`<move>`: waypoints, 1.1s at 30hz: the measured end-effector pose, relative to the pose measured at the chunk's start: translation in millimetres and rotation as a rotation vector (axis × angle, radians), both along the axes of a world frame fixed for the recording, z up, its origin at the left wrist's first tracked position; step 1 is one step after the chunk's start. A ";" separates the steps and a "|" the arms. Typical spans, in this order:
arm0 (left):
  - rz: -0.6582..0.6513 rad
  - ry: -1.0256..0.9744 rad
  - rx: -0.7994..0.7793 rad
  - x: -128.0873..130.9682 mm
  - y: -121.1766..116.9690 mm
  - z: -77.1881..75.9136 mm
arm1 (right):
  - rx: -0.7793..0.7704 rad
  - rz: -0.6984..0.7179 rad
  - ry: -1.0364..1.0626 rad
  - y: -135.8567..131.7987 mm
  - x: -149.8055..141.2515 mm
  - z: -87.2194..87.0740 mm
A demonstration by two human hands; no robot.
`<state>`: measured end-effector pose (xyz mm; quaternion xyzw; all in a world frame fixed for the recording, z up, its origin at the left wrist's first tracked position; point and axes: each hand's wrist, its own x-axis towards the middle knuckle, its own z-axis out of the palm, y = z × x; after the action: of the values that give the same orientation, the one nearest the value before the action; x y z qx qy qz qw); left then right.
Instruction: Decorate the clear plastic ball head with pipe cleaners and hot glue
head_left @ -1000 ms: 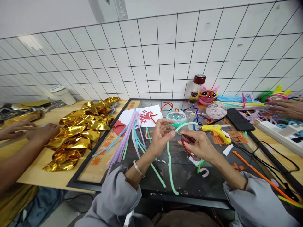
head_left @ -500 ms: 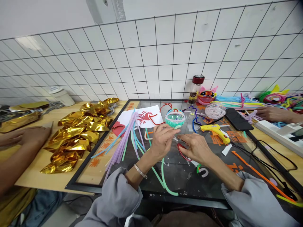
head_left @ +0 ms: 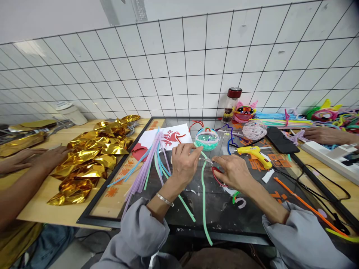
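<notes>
My left hand (head_left: 184,161) pinches the upper end of a mint-green pipe cleaner (head_left: 204,201), whose long tail hangs down over the glass tabletop. In my right hand (head_left: 235,172) is a pair of scissors with red handles (head_left: 217,178). Their blades point left and meet the pipe cleaner just below my left fingers; whether they are around it or beside it I cannot tell. Just beyond my hands sits a round ball (head_left: 206,140) wound in mint green with a pale band. Left of my left wrist lies a bundle of lilac pipe cleaners (head_left: 147,164) with some blue and green ones.
A yellow glue gun (head_left: 256,155) and a black phone (head_left: 282,140) lie to the right. Behind them stand a lidded bottle (head_left: 231,104) and a white speckled ball (head_left: 254,130). Crumpled gold foil (head_left: 92,157) covers the left side, near another person's hands (head_left: 42,160). A further hand (head_left: 325,134) shows at right.
The mint-green pipe cleaner has swung to hang nearly straight down between my hands. The scissor blades now meet it. The person at left has moved a hand toward the gold foil.
</notes>
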<state>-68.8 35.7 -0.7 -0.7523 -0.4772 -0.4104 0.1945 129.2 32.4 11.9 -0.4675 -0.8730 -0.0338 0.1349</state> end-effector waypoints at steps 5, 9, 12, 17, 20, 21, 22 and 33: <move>0.065 0.024 0.056 0.6 -4.7 2.9 | 0.085 -0.025 -0.075 -0.6 0.0 2.3; -0.020 -0.005 -0.046 2.2 -5.2 2.0 | 0.154 -0.036 -0.118 0.3 1.4 1.6; -0.050 -0.076 -0.308 3.2 -4.8 -1.5 | 0.184 -0.072 -0.160 2.6 3.2 1.2; -0.259 -0.463 -0.690 11.1 -5.4 -6.0 | 0.265 -0.107 -0.179 5.0 6.3 1.0; -0.477 -0.793 -0.922 18.3 -6.0 -4.6 | 0.314 -0.079 -0.163 4.3 7.8 0.2; -0.539 -0.900 -1.009 20.5 -6.3 -4.1 | 0.328 -0.072 -0.153 3.9 8.2 0.0; -0.600 -1.000 -1.101 22.5 -6.7 -3.7 | 0.342 -0.070 -0.141 3.6 8.6 -0.1; -0.487 -0.872 -1.061 18.0 -3.0 -14.6 | 0.341 -0.057 -0.056 5.0 12.4 -2.5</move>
<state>-50.9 32.7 -15.3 -0.5983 -0.4650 -0.4179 -0.5011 141.6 37.4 9.3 -0.4613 -0.8443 -0.1982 0.1871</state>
